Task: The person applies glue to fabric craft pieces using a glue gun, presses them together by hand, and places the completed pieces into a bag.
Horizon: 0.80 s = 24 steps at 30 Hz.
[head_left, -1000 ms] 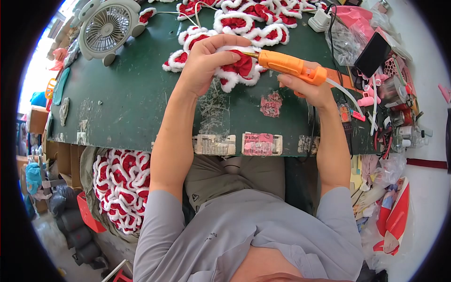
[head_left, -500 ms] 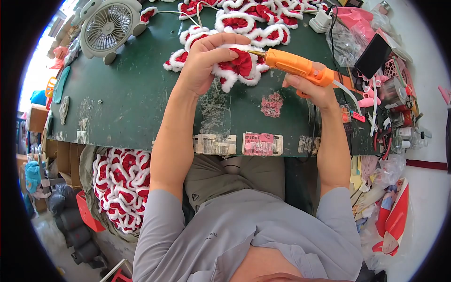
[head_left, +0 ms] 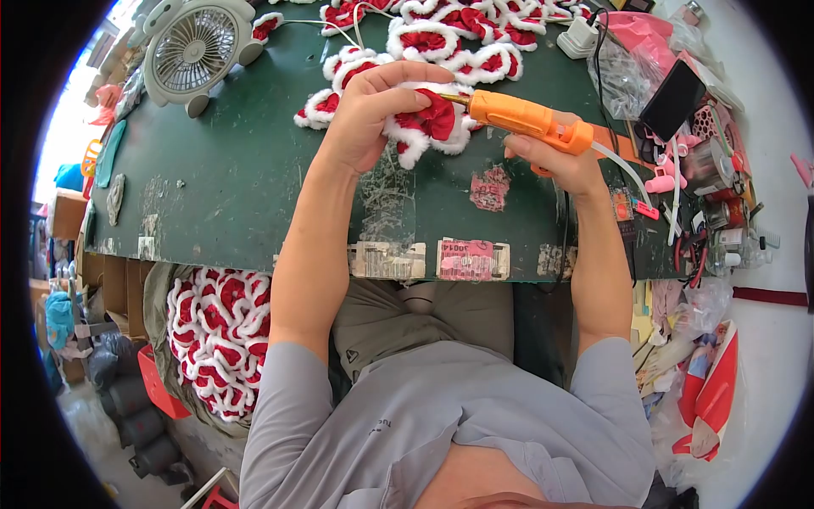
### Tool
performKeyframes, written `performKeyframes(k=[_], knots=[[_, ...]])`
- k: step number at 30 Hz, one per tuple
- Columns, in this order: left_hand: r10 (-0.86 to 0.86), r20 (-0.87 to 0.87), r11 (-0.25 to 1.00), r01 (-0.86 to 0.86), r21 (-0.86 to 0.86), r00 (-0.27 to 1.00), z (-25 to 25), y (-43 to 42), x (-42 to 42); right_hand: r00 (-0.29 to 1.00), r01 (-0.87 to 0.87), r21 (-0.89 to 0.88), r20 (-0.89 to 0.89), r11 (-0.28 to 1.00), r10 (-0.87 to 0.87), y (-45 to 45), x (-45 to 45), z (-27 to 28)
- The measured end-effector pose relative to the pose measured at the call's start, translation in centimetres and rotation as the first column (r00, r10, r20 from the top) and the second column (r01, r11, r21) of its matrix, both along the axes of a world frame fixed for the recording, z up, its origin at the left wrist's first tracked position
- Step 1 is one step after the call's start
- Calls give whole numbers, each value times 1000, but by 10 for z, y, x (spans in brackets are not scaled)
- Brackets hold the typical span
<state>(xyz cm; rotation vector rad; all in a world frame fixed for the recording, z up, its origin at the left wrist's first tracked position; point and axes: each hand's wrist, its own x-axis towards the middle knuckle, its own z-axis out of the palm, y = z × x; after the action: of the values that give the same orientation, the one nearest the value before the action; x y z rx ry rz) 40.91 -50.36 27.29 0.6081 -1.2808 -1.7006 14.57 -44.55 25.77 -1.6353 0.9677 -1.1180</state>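
My left hand (head_left: 373, 106) pinches a red fabric piece with white fluffy trim (head_left: 437, 120), held above the table. My right hand (head_left: 560, 161) is wrapped round an orange hot glue gun (head_left: 517, 114), a white glue stick showing at its rear. The gun's metal nozzle points left and meets the red cloth near my left fingertips; whether glue is coming out I cannot tell. Just beyond my hands, more red pieces with white trim (head_left: 424, 41) lie heaped on the green table (head_left: 254, 187).
A small white fan (head_left: 195, 55) stands at the back left. A dark phone (head_left: 672, 100), a white plug adapter (head_left: 578, 38), cables and pliers (head_left: 697, 254) crowd the right side. Below the table's left edge, a sack holds many trimmed pieces (head_left: 222, 339).
The glue gun in my right hand has shifted slightly left, its nozzle now further over the red cloth. My left hand and the piece have barely moved.
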Motion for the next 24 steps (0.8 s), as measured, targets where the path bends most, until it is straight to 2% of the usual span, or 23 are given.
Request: performKeyframes(k=[8, 16, 18, 21, 24], knots=[[31, -12, 1000, -31, 4, 999, -2, -1, 0, 1000, 7, 16, 27, 1000, -7, -2, -5, -5], [-9, -8, 1000, 9, 4, 1000, -3, 0, -1, 1000, -2, -2, 16, 1000, 2, -2, -1, -7], [-5, -15, 1000, 5, 4, 1000, -2, 0, -2, 1000, 15, 73, 1, 997, -15, -2, -2, -6], [-1, -18, 1000, 1, 5, 1000, -3, 0, -1, 997, 1, 55, 78, 998, -5, 1, 4, -3], [7, -19, 1000, -7, -1, 1000, -3, 0, -1, 998, -11, 80, 67, 997, 5, 2, 5, 1]])
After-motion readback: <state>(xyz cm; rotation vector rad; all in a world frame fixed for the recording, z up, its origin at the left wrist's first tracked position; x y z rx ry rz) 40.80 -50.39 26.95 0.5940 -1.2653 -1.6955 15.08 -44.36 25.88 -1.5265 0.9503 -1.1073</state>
